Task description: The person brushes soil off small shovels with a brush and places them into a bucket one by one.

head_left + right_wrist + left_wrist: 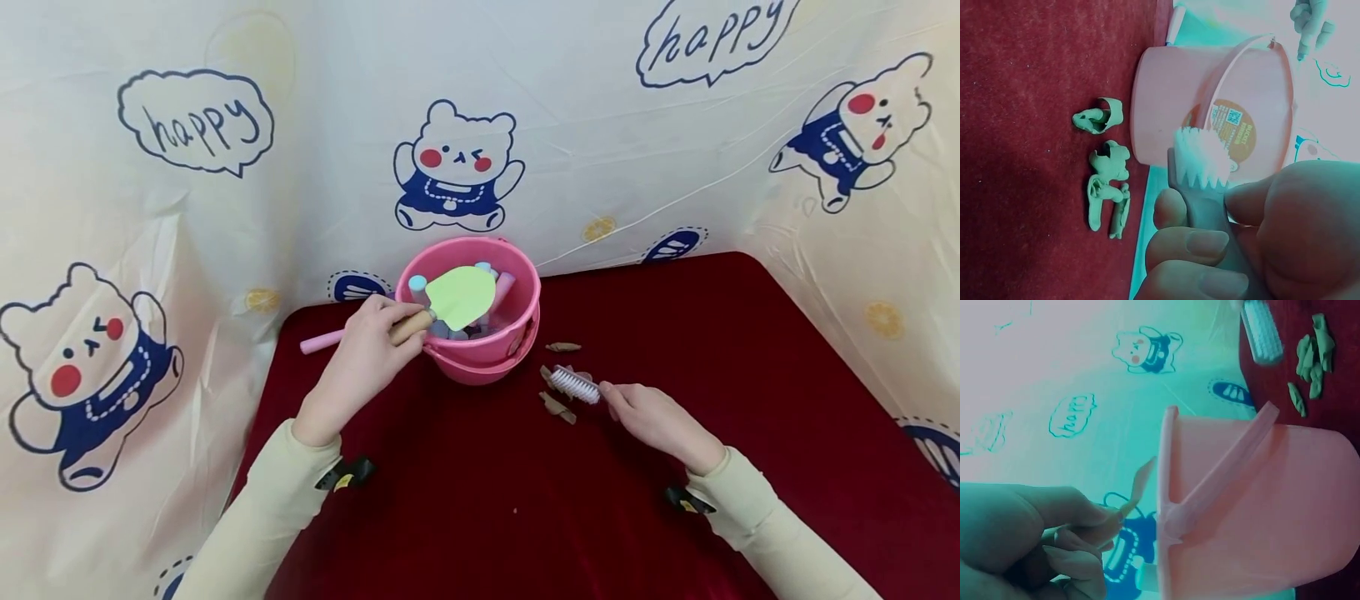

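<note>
My left hand [363, 358] grips the wooden handle of a small trowel [463, 296], its light green blade over the mouth of a pink bucket [472, 373]. Inside the bucket are several things, among them a light blue-capped piece [417, 284] and a pink stick [504, 286]; the blade hides part of them. In my right hand [660, 421] is a small brush [576, 386] with white bristles, pinched by its grey handle [1205, 209]. Brown, curled dry leaves [557, 408] lie around the bristles in the head view, right of the bucket.
A pink rod [322, 341] lies left of the bucket, partly behind my left hand. Dark red cloth [480, 467] covers the table. Pale curtains [322, 158] printed with bears stand close behind and at both sides. The bucket's handle [1235, 69] hangs down its side.
</note>
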`<action>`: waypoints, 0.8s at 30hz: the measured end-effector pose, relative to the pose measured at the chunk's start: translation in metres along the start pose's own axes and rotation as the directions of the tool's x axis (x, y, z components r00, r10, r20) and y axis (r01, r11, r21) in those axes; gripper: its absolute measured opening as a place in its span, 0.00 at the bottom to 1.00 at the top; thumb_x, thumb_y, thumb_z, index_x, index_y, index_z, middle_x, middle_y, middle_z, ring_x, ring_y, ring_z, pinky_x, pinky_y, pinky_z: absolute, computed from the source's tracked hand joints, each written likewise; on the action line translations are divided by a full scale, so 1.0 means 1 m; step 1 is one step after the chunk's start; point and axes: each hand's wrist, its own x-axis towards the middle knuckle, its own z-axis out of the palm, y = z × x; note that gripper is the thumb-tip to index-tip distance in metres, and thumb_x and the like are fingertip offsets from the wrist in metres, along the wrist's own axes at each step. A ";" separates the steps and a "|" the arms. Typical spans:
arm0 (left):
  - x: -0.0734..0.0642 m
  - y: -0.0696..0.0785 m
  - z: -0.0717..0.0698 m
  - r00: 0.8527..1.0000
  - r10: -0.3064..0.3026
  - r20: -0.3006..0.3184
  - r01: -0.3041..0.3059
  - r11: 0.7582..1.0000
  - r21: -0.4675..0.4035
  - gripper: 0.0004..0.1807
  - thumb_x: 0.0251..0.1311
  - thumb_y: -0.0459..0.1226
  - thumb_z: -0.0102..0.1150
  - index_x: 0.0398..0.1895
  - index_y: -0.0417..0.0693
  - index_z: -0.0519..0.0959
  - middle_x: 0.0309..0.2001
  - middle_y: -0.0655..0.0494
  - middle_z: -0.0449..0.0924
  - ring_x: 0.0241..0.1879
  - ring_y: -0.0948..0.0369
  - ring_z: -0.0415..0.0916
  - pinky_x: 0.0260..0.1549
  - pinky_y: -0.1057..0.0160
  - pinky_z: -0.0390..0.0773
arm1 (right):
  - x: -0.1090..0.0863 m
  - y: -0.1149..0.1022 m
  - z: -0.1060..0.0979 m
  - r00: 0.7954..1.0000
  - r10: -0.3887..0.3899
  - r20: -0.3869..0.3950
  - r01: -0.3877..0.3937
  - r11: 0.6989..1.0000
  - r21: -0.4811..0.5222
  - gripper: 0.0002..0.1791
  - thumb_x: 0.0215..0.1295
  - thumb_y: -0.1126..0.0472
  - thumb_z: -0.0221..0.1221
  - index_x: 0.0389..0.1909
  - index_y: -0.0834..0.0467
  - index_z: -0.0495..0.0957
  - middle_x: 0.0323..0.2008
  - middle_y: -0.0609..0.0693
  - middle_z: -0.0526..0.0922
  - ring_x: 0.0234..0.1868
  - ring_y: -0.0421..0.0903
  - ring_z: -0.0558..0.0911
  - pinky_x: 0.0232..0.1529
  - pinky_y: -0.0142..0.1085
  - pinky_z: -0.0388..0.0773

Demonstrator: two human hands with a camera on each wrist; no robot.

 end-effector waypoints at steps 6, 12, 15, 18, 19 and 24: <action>0.008 -0.007 0.001 0.999 -0.038 -0.011 0.037 0.999 -0.036 0.17 0.66 0.33 0.63 0.55 0.37 0.75 0.51 0.42 0.76 0.51 0.49 0.71 0.46 0.51 0.81 | 0.000 0.003 0.002 1.000 0.007 -0.007 -0.008 1.000 -0.026 0.30 0.84 0.43 0.43 0.24 0.57 0.75 0.17 0.44 0.67 0.19 0.41 0.66 0.27 0.37 0.67; 0.014 -0.011 0.008 1.000 -0.007 -0.017 0.005 0.995 -0.102 0.15 0.70 0.33 0.63 0.56 0.39 0.75 0.52 0.48 0.83 0.51 0.53 0.79 0.47 0.53 0.85 | 0.000 0.004 0.002 1.000 0.016 0.003 -0.016 0.999 -0.035 0.30 0.84 0.43 0.44 0.24 0.57 0.75 0.16 0.43 0.67 0.19 0.41 0.66 0.26 0.37 0.67; 0.017 -0.010 0.012 0.999 0.021 -0.046 -0.026 0.994 -0.111 0.14 0.70 0.30 0.61 0.55 0.40 0.73 0.48 0.51 0.87 0.48 0.55 0.81 0.44 0.57 0.84 | 0.000 0.003 0.002 1.000 0.018 0.006 -0.017 0.999 -0.042 0.29 0.84 0.43 0.45 0.24 0.57 0.75 0.16 0.43 0.67 0.19 0.41 0.66 0.26 0.38 0.67; 0.021 -0.009 0.015 0.994 0.044 -0.096 -0.053 0.995 -0.088 0.13 0.70 0.27 0.60 0.53 0.40 0.72 0.46 0.50 0.86 0.47 0.55 0.79 0.42 0.57 0.82 | 0.000 0.003 0.002 1.000 0.018 0.008 -0.018 0.999 -0.040 0.29 0.84 0.44 0.46 0.23 0.57 0.75 0.16 0.43 0.67 0.18 0.41 0.67 0.27 0.38 0.68; 0.022 -0.008 0.016 0.992 0.050 -0.115 -0.059 0.995 -0.075 0.13 0.70 0.26 0.59 0.53 0.40 0.72 0.47 0.49 0.85 0.48 0.55 0.78 0.43 0.56 0.82 | 0.000 0.003 0.002 1.000 0.019 0.008 -0.019 0.999 -0.038 0.29 0.84 0.45 0.46 0.23 0.57 0.75 0.16 0.43 0.67 0.18 0.41 0.67 0.27 0.38 0.68; 0.027 -0.009 0.020 0.978 0.049 -0.202 -0.059 0.997 -0.042 0.15 0.68 0.25 0.60 0.56 0.37 0.73 0.49 0.42 0.75 0.50 0.50 0.72 0.43 0.51 0.82 | 0.000 0.003 0.003 0.999 0.027 0.022 -0.026 0.999 -0.026 0.29 0.83 0.44 0.46 0.24 0.56 0.76 0.16 0.44 0.68 0.18 0.42 0.67 0.27 0.38 0.68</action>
